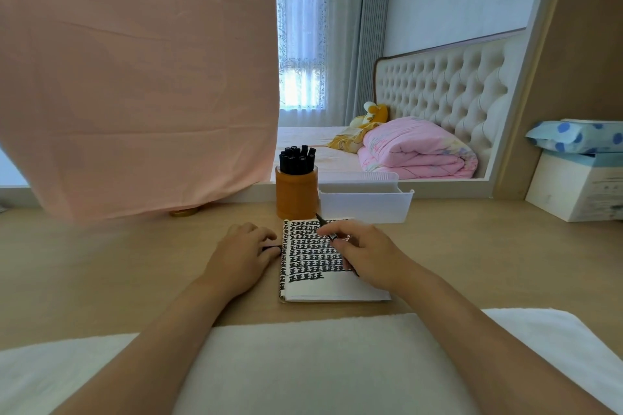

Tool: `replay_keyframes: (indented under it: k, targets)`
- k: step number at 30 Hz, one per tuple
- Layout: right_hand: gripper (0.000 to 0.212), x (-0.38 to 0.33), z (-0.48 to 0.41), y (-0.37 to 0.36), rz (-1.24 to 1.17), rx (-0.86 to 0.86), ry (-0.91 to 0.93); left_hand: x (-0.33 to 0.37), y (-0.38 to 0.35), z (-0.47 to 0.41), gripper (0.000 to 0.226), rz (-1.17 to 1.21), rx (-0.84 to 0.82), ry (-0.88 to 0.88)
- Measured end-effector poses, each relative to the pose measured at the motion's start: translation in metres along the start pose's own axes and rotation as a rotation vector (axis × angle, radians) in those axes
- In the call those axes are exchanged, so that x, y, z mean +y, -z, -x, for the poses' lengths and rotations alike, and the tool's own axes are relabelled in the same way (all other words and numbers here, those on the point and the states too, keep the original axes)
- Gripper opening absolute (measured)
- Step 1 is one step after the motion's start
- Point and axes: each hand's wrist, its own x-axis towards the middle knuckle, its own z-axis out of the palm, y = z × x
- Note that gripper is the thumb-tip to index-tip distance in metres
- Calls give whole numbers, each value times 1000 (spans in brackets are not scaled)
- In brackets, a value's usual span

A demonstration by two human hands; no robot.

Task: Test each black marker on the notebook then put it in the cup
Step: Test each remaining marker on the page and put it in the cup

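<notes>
At the middle of the desk (135, 263), the left hand (244, 254) rests palm down with its fingers curled close together. At their tips, just beside the notebook's left edge, it seems to pinch a short black piece, probably the cap (271, 249). This hand should hold the notebook (337, 291) steady without letting the cap roll off. Behind the notebook's back left corner, toward the desk's back edge, stands the cup (296, 195), already packed with black markers (296, 158). The next one will need a gap found among them and should go in upright. The open page is nearly filled with rows of black marks, and only a strip along its front edge is bare, so I judge the test stroke belongs there, short and light. The marker (322, 222) in hand slants across the page, its far end reaching past the back edge toward the cup. I cannot tell which end is the tip. The right hand (365, 254) pinches its barrel between thumb and bent fingers. A white tray (365, 205) sits behind the notebook, just right of the cup, and the lift to the cup should clear it.
</notes>
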Motion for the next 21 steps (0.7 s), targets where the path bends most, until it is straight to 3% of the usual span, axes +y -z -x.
replay_keyframes:
  k: [6,12,16,21]
  targets:
    - [56,-8,4,3,-418,-26,-102,25,21,13,20,180,13,-163]
    - [5,-9,11,-1,-373,-19,-49,46,29,39,14,165,-119,-409]
    - [13,-6,12,-3,-455,-39,-158,41,18,48,26,108,-144,-507]
    - [8,-5,14,-5,-320,-4,-151,38,14,45,30,83,-161,-537]
